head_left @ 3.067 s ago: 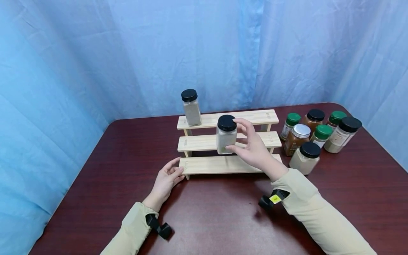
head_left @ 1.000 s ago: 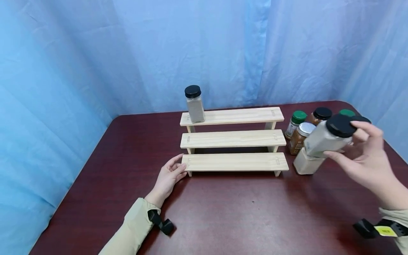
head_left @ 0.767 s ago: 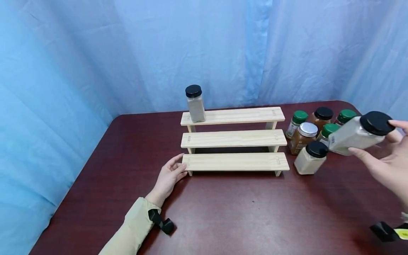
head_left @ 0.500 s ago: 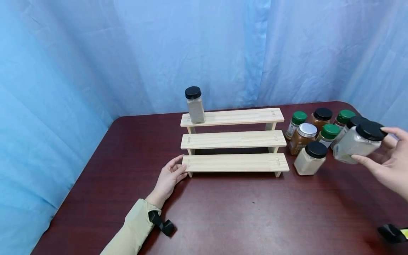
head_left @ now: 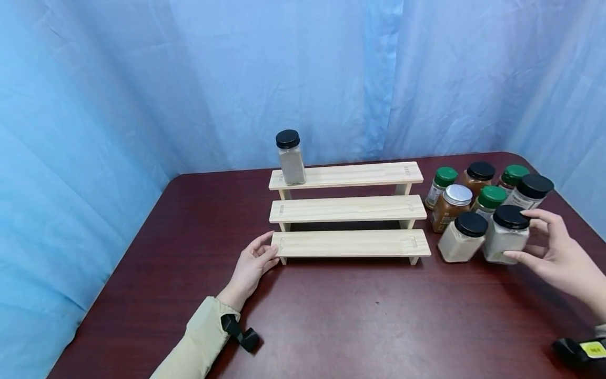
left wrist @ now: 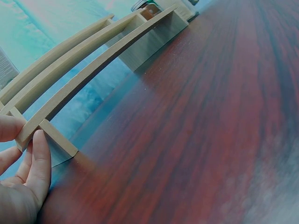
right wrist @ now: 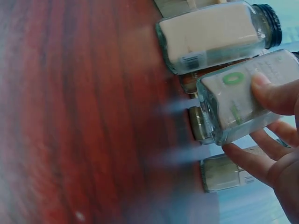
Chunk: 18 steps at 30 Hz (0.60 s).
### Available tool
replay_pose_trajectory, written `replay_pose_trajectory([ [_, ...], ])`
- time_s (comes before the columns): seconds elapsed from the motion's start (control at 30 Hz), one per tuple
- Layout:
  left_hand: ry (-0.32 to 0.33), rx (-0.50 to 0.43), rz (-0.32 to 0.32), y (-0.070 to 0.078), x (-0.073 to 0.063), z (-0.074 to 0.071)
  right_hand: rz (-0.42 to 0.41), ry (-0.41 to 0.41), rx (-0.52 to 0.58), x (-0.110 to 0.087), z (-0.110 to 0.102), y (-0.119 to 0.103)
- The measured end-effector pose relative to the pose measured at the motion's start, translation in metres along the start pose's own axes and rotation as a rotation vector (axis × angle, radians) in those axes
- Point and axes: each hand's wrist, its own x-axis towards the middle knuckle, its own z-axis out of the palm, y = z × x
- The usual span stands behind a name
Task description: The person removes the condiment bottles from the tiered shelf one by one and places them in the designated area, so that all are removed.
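My left hand (head_left: 251, 266) pinches the left end of the lowest board of a three-tier wooden shelf rack (head_left: 350, 243); in the left wrist view, thumb and fingers (left wrist: 39, 158) close on the board's corner. At the right, my right hand (head_left: 561, 258) grips a clear spice jar (head_left: 503, 242) with a black lid and pale powder inside. Its thumb lies on the jar's (right wrist: 233, 98) side in the right wrist view. The jar is upright, low beside another black-lidded jar (head_left: 460, 245) of cream powder; whether its base touches the table I cannot tell.
A tall black-lidded jar (head_left: 291, 163) stands at the left end of the top board. Behind the held jar several others cluster: a silver-lidded brown jar (head_left: 447, 210), green-lidded ones (head_left: 490, 200) and a tall black-lidded one (head_left: 527, 192). Blue curtain (head_left: 303, 79) hangs behind the dark table (head_left: 331, 316).
My right hand has carried the jar from in front of the rack to the right, then lowered it beside the cream-powder jar. The left hand keeps its hold on the rack.
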Motion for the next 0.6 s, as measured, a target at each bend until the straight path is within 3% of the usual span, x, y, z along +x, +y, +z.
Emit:
replay_pose_trajectory([
  [0.27,0.007,0.008,-0.005,0.0,0.0,0.0,-0.001,-0.039,0.049,0.004,-0.003,-0.043],
  [0.6,0.003,0.019,-0.003,0.001,0.0,0.0,0.001,-0.056,0.073,0.003,-0.005,-0.043],
])
